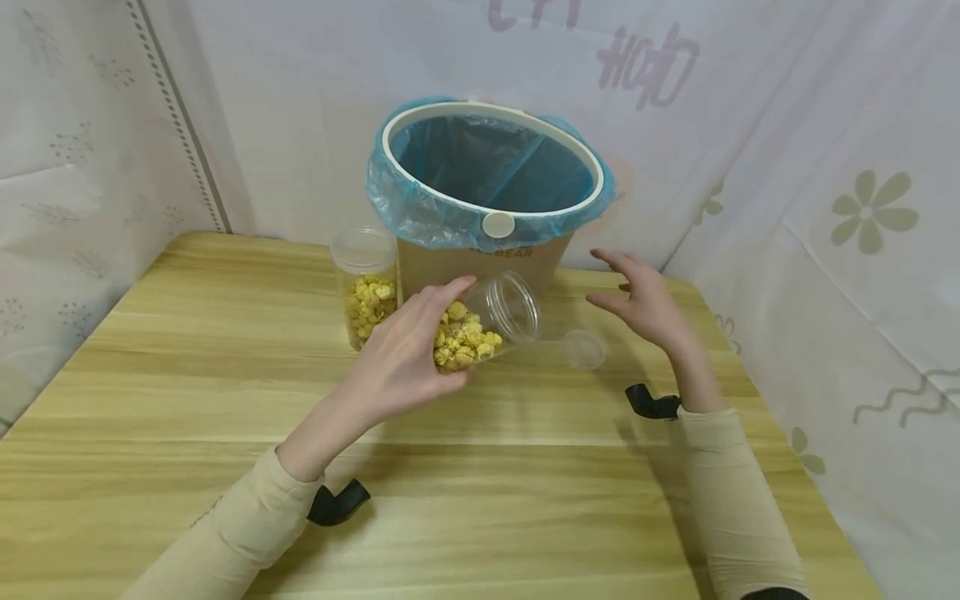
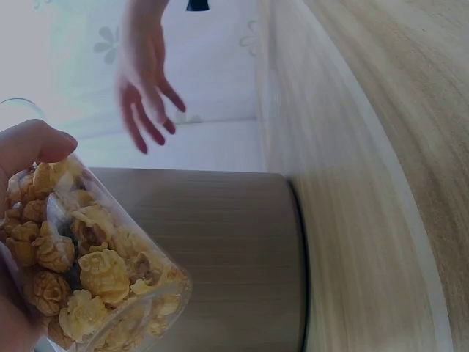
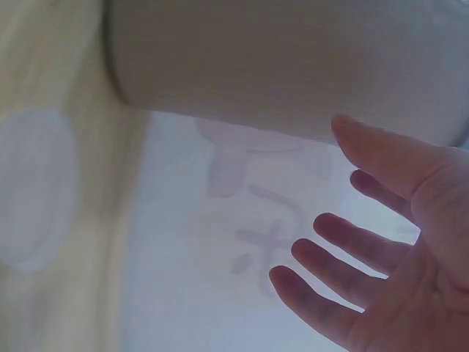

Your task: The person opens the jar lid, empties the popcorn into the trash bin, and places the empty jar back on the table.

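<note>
My left hand (image 1: 401, 354) grips a clear plastic jar of popcorn (image 1: 467, 340), tilted with its uncovered mouth toward the right. In the left wrist view the thumb and palm wrap the jar (image 2: 102, 257), and yellow popcorn fills its lower part. My right hand (image 1: 645, 304) is raised over the right side of the table, fingers spread and holding nothing. Its palm and separated fingers show in the right wrist view (image 3: 410, 257). Below and left of it, a clear round lid (image 1: 584, 349) lies on the table.
Behind the hands stands a beige trash bin (image 1: 480, 267) lined with a blue bag (image 1: 420, 212), held under a white ring (image 1: 498, 206). A second popcorn jar (image 1: 366, 287), lidded and upright, stands left of the bin. Patterned cloth walls surround the wooden table (image 1: 225, 358).
</note>
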`<state>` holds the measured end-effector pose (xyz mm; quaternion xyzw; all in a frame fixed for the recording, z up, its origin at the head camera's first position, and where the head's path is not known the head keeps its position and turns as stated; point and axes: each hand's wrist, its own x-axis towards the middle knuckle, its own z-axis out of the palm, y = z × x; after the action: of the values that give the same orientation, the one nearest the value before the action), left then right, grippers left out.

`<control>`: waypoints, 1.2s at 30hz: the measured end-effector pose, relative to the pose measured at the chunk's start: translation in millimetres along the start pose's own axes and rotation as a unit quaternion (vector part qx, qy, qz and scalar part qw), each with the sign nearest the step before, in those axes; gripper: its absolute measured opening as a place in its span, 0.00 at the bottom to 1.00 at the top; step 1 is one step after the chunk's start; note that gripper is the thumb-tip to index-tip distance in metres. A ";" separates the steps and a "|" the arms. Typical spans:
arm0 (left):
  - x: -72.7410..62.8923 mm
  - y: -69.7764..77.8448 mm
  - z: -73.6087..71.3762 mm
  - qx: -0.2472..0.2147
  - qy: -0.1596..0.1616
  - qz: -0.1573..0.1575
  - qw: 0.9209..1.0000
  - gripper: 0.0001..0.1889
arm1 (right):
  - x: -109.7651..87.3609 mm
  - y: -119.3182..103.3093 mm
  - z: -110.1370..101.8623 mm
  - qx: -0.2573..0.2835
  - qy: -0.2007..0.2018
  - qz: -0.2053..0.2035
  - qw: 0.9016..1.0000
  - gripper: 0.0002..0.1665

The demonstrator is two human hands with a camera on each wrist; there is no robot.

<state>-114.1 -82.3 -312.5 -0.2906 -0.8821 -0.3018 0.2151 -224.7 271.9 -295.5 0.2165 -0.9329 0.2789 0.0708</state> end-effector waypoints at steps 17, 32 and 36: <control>-2.4 7.8 -21.8 -0.009 0.015 -0.018 1.000 0.57 | 22.4 -49.8 -43.9 0.081 0.071 0.006 0.994 0.43; 0.3 12.7 -57.6 0.005 0.020 -0.016 1.000 0.55 | 33.8 -73.9 -60.6 0.092 0.101 0.030 0.990 0.35; -0.3 11.5 -64.0 0.016 0.021 -0.014 1.000 0.55 | 41.0 -80.6 -60.3 0.102 0.111 0.057 0.987 0.37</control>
<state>-93.4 -117.0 -261.6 -0.2683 -0.8862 -0.2967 0.2339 -225.0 229.6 -195.4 0.1363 -0.8968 0.3983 0.1359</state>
